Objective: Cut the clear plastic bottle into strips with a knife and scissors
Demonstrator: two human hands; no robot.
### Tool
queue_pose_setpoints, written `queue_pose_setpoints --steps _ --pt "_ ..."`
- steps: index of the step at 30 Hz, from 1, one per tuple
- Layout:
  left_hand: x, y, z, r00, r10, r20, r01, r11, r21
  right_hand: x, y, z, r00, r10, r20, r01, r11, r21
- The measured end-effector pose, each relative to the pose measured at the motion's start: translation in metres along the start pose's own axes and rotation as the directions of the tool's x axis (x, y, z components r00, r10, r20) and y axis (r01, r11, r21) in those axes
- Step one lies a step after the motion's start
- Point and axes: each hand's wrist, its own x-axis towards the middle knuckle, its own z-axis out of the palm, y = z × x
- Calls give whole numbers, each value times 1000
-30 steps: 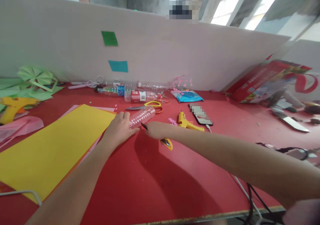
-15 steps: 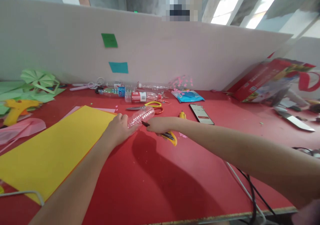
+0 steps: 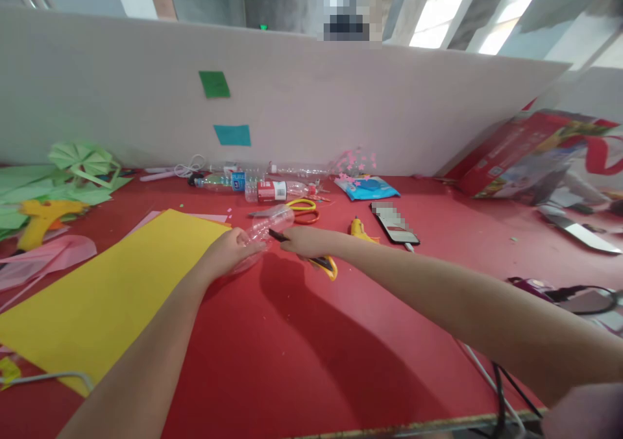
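Observation:
A clear ribbed plastic bottle (image 3: 271, 222) lies slanted on the red table, and my left hand (image 3: 232, 252) is wrapped round its near part. My right hand (image 3: 304, 241) grips a yellow and black utility knife (image 3: 327, 267). The dark front end of the knife points left and reaches the bottle's side; whether it is in the plastic I cannot tell. Just beyond the bottle lie scissors (image 3: 306, 211) with yellow and orange handles. Left of my left hand is a large yellow sheet (image 3: 131, 283).
Plastic bottles (image 3: 272, 191) lie along the white partition (image 3: 311, 101). A blue packet (image 3: 368, 189), a phone (image 3: 395, 223) and a yellow glue gun (image 3: 360, 228) are to the right. Another yellow glue gun (image 3: 41, 217) and green paper (image 3: 29, 182) are at left. Cables (image 3: 496, 380) hang over the front edge.
The bottle has shifted a little left and nearer in my left hand. My right hand with the knife has moved slightly left too. The camera view has tilted a bit.

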Motion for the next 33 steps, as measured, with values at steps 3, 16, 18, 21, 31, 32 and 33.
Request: queue_pose_setpoints --steps 3,16,18,21,31,32,33 --pt "-3 2 1 1000 20 23 -18 995 -97 -12 9 -5 999 38 -24 -37 999 35" --pt "-16 14 -5 867 19 497 334 718 -611 -40 28 4 731 110 -674 139 942 305" --pt "-17 15 0 832 61 552 379 663 -646 -39 31 9 674 56 -737 141 969 203" --pt "-18 16 5 829 83 553 368 663 -652 -41 31 22 639 -88 -764 170 985 28" --pt "-31 26 11 810 124 573 279 778 -563 -33 42 46 719 -222 -659 67 965 -252" --pt "-31 27 13 808 130 574 281 771 -571 -30 43 47 716 -205 -667 39 966 -255" --pt "-31 29 15 807 132 576 287 764 -578 -28 45 48 714 -190 -674 11 966 -259"
